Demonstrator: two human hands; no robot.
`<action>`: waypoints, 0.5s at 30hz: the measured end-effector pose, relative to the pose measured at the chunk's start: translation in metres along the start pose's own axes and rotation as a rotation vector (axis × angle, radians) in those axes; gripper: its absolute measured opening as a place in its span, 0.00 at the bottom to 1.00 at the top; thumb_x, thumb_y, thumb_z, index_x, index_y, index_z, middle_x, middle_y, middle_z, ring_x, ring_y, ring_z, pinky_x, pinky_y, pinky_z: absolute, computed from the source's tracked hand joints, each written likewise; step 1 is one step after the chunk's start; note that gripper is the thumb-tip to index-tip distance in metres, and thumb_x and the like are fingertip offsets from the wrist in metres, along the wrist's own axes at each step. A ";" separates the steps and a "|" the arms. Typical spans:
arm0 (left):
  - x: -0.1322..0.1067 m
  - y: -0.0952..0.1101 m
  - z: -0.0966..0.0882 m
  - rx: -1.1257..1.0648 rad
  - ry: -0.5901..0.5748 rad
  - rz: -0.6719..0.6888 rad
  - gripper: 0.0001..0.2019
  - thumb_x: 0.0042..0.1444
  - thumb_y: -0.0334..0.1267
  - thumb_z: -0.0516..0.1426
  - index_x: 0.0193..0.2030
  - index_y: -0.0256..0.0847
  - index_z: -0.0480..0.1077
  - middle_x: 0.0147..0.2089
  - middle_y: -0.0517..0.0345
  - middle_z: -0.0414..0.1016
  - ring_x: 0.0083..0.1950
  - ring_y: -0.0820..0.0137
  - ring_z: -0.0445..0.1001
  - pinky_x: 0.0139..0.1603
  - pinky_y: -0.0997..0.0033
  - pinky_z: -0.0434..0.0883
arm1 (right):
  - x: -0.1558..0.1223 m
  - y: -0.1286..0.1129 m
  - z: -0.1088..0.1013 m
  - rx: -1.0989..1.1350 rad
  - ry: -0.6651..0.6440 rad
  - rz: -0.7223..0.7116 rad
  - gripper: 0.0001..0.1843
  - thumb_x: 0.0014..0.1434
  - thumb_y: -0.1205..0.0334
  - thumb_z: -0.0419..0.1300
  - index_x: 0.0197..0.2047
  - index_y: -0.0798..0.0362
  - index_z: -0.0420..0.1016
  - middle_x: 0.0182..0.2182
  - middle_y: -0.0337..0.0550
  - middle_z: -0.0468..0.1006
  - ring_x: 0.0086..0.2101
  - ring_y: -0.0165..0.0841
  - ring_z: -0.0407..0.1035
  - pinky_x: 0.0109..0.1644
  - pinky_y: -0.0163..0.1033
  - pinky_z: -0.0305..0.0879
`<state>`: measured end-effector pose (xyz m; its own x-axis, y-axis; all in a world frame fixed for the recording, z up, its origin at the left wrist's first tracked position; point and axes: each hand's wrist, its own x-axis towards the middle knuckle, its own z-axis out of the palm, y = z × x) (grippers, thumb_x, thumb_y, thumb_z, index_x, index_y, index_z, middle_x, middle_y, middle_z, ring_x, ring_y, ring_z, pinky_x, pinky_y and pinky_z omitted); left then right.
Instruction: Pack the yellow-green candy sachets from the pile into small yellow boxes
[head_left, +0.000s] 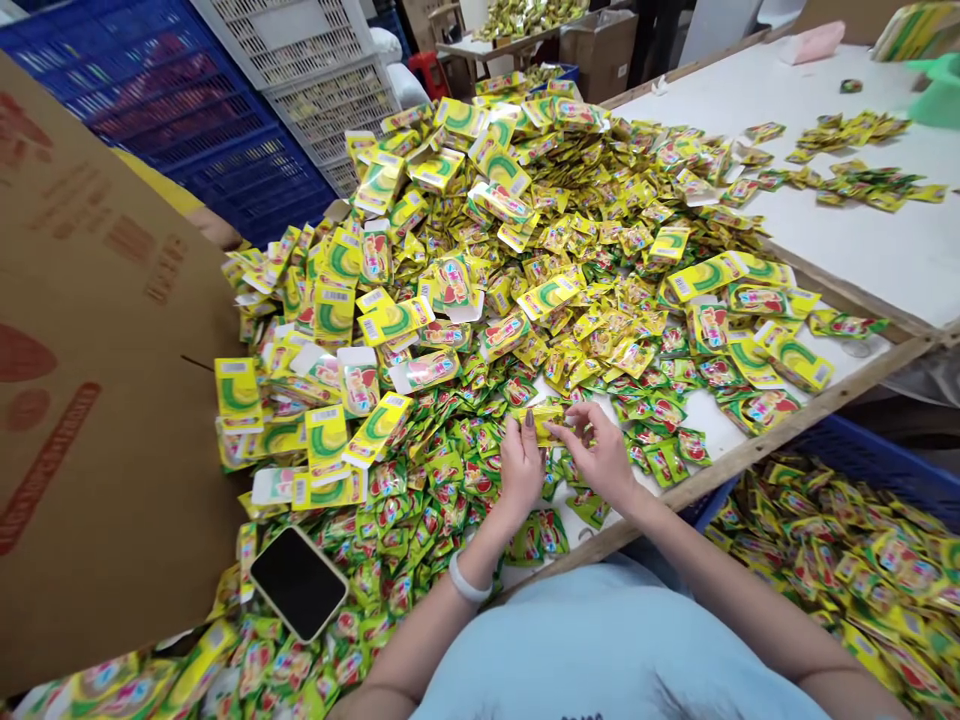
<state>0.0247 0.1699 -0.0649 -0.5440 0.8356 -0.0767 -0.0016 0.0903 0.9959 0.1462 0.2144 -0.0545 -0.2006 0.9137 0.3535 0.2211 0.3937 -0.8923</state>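
Near the table's front edge, my left hand [523,460] grips a small yellow packet [541,422] between thumb and fingers. My right hand [602,452] pinches the packet's other side, its fingers bent. Below and around both hands lie many green and yellow candy packets [465,470] with red fruit pictures. Flat yellow and green cartons [394,320], some with white flaps standing up, are spread over the heap to the left of and beyond my hands.
A phone [300,582] lies on the packets at lower left, beside a large cardboard box [97,400]. Blue crates [180,110] and white crates [315,80] are stacked behind. A blue bin [862,470] full of packets stands below the wooden table edge [750,445].
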 end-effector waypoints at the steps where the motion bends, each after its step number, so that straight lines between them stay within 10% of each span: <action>1: -0.001 0.000 -0.002 0.006 -0.013 0.002 0.20 0.61 0.59 0.56 0.33 0.42 0.64 0.24 0.66 0.63 0.23 0.74 0.61 0.27 0.73 0.64 | 0.001 -0.001 -0.002 -0.051 0.017 -0.071 0.07 0.64 0.57 0.61 0.41 0.49 0.69 0.32 0.41 0.74 0.31 0.35 0.70 0.37 0.42 0.70; 8: -0.007 0.003 -0.011 0.022 -0.078 0.030 0.18 0.62 0.56 0.56 0.33 0.43 0.67 0.21 0.64 0.62 0.23 0.71 0.62 0.29 0.69 0.64 | 0.001 -0.003 -0.008 -0.237 -0.025 -0.279 0.09 0.66 0.58 0.58 0.48 0.49 0.73 0.41 0.53 0.79 0.42 0.43 0.75 0.47 0.48 0.73; 15: -0.006 0.009 -0.011 0.295 -0.145 0.188 0.18 0.65 0.55 0.52 0.34 0.43 0.71 0.24 0.59 0.67 0.26 0.66 0.68 0.33 0.66 0.67 | 0.004 -0.006 -0.006 0.329 -0.206 0.206 0.23 0.63 0.50 0.61 0.59 0.48 0.68 0.39 0.46 0.78 0.35 0.36 0.76 0.34 0.40 0.76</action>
<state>0.0188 0.1599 -0.0547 -0.3876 0.9184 0.0793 0.3403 0.0626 0.9382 0.1493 0.2165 -0.0458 -0.3777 0.9174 0.1254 -0.0332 0.1219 -0.9920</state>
